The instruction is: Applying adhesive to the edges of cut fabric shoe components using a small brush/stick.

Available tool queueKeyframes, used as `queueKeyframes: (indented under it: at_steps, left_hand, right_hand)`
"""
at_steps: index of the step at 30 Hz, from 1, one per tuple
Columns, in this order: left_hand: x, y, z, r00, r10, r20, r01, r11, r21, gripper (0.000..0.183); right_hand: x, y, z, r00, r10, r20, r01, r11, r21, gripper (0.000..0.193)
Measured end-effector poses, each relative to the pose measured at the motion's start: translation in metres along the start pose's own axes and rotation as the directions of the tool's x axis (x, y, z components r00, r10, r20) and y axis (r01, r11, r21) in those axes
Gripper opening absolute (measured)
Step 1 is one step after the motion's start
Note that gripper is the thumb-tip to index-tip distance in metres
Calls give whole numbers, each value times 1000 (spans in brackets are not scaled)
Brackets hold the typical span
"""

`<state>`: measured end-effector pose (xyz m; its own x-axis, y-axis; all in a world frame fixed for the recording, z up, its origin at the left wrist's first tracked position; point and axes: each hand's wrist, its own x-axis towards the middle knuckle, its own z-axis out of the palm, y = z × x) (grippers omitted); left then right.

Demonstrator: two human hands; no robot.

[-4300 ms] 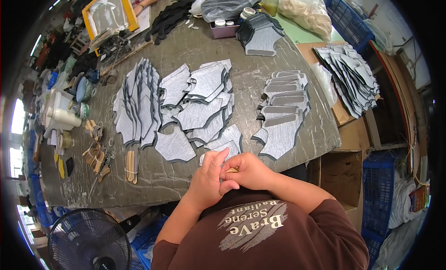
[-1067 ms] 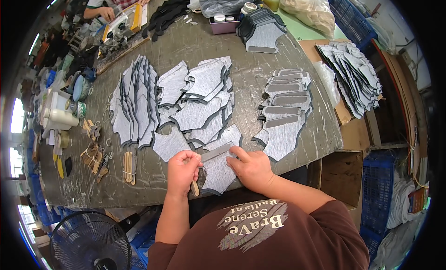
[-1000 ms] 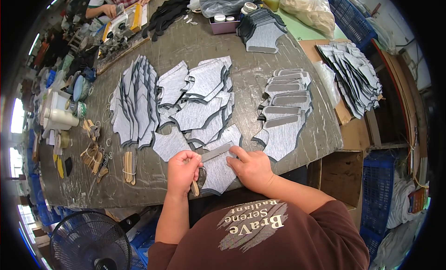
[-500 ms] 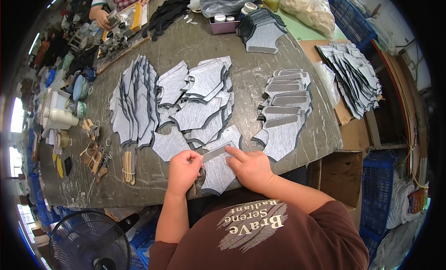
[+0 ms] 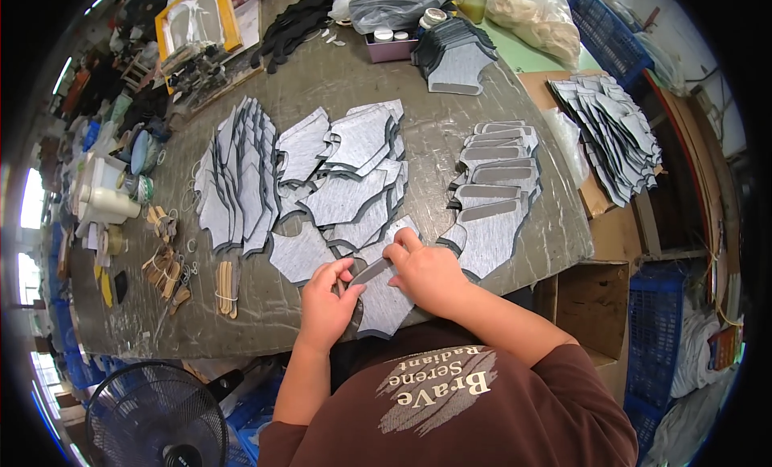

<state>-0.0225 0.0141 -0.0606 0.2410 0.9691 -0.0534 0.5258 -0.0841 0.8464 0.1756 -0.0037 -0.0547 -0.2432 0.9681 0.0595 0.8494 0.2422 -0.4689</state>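
At the near edge of the table, a light grey heathered fabric piece [image 5: 384, 308] with a dark edge lies under my hands. A darker grey strip [image 5: 371, 270] runs across its upper part. My left hand [image 5: 328, 303] pinches the left end of the strip and piece between thumb and fingers. Curled over the strip's right part, my right hand [image 5: 429, 276] grips the piece with thumb and fingertips; they hide that end. Just beyond my hands lies a loose heap of similar pieces [image 5: 346, 198], without visible strips.
Overlapping pieces with grey strips [image 5: 494, 214] lie to the right, and a fanned stack [image 5: 237, 186] to the left. Bundled wooden sticks [image 5: 227, 290] sit near the left edge. Farther off are a yellow frame [image 5: 233, 33], a purple box [image 5: 390, 49] and another stack [image 5: 457, 65].
My right hand has shifted up and its fingers have curled over the strip. The left hand has moved slightly right. At the far left, the yellow frame now stands raised; the other person's hands are gone from view.
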Motion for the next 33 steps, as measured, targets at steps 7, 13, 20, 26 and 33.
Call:
queueKeyframes:
  at_steps: [7, 13, 20, 26, 33]
  left_hand:
    - [1, 8, 1, 975, 187, 122, -179, 981, -74, 20]
    - [4, 10, -4, 962, 172, 214, -187, 981, 51, 23]
    - [6, 5, -8, 945, 219, 242, -223, 975, -11, 16]
    - [2, 26, -8, 923, 383, 46, -382, 924, -17, 28]
    - [-2, 37, 12, 821, 567, 73, -571, 807, 152, 90]
  right_hand:
    - [-13, 13, 15, 969, -173, -178, 195, 974, 112, 21]
    - [-27, 18, -20, 967, -16, -255, 88, 958, 273, 12]
    - [-34, 74, -94, 878, 261, -401, -268, 963, 41, 9]
    - [-27, 24, -61, 967, 190, -169, -52, 798, 600, 11]
    - [-10, -17, -20, 1000, -5, -14, 13, 646, 763, 8]
